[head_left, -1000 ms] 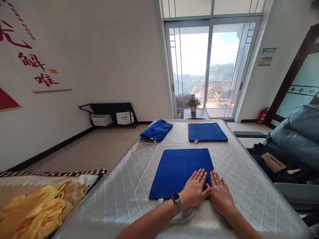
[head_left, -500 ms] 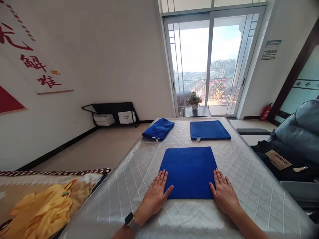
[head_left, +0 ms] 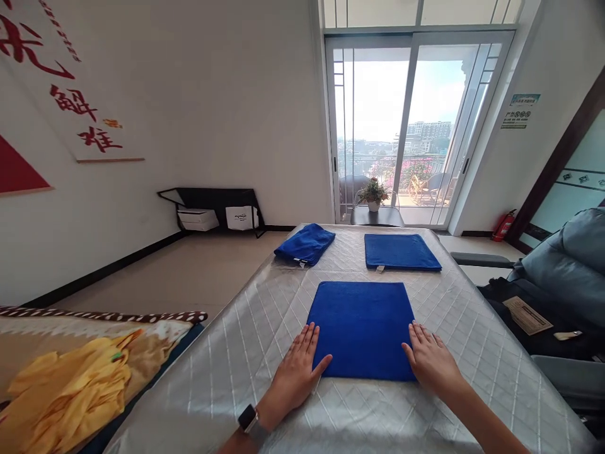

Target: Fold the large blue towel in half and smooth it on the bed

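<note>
My left hand lies flat and open at the left edge of the folded blue towel; my right hand lies the same way at its right edge, gripping nothing. The towel rests on the quilted silver bed, with two more blue towels beyond it.

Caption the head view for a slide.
Left hand and right hand flat beside a folded blue square towel on quilted silver table.

Bare forearms without sleeves; a dark-strapped smartwatch on the left wrist.
</note>
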{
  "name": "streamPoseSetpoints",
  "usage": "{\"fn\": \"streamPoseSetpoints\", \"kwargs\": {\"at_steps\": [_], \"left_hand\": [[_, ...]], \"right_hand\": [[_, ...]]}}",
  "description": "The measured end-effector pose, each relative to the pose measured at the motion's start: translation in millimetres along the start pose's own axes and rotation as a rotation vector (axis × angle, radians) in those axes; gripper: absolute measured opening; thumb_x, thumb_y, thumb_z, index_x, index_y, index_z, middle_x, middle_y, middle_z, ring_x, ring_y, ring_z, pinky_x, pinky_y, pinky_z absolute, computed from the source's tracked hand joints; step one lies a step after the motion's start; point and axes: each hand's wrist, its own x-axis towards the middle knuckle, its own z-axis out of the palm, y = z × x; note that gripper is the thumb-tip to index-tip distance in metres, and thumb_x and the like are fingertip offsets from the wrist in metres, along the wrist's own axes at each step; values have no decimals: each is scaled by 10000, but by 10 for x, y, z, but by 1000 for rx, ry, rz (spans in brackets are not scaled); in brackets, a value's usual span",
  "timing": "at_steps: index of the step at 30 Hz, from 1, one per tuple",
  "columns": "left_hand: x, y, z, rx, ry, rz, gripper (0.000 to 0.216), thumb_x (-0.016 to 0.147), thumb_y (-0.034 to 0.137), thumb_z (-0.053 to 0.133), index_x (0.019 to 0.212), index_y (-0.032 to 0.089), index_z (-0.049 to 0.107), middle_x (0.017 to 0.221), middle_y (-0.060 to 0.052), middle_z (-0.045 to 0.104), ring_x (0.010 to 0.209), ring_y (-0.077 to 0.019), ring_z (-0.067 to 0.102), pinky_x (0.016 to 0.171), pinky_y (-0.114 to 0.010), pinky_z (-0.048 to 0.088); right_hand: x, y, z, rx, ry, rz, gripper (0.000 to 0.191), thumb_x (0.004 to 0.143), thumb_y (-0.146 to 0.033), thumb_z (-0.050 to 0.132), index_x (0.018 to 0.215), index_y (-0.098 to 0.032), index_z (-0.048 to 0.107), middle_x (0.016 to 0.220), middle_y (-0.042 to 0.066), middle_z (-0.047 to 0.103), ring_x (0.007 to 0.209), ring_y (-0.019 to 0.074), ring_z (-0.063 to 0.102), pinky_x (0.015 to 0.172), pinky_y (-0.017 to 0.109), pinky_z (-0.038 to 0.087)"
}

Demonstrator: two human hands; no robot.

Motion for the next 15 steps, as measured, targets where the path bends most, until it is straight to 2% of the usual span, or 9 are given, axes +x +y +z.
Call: {"fn": "streamPoseSetpoints", "kwargs": {"at_steps": [4, 6, 9, 12, 15], "left_hand": [[1, 32, -18, 2, -3, 4, 782, 982, 648, 287, 1580, 156, 178, 1629, -102, 201, 1500, -272, 186, 1203, -459, 246], [-8, 44, -33, 7, -14, -4, 787, 982, 652, 279, 1578, 146, 186, 1628, -103, 199, 1500, -271, 185, 1203, -457, 247], [-12, 1, -48, 14, -58, -16, 791, 982, 659, 257, 1575, 139, 197, 1627, -103, 195, 1498, -268, 193, 1199, -450, 254], [77, -50, -82, 20, -91, -42, 799, 978, 672, 230, 1572, 139, 216, 1610, -117, 245, 1482, -279, 249, 1181, -460, 288], [345, 116, -150, 19, -63, -38, 807, 978, 675, 203, 1567, 124, 237, 1589, -140, 301, 1470, -296, 280, 1172, -477, 300]], "right_hand": [[410, -63, -212, 19, 39, -18, 668, 993, -441, 225, 1536, -58, 299, 1602, 146, 258, 1491, 268, 204, 1199, 473, 169], [635, -88, -243, 29, 48, -10, 663, 1002, -431, 223, 1544, -51, 268, 1610, 150, 239, 1497, 259, 185, 1201, 463, 155], [879, -83, -154, 65, 79, 30, 669, 1009, -439, 216, 1554, -51, 228, 1624, 137, 203, 1507, 244, 137, 1208, 448, 127], [986, -44, 14, 108, 100, 67, 695, 1007, -467, 209, 1560, -48, 192, 1633, 126, 172, 1513, 230, 96, 1215, 431, 101], [1017, -17, 124, 137, 105, 71, 705, 1001, -478, 207, 1564, -53, 177, 1639, 118, 149, 1515, 229, 81, 1219, 435, 85]]}}
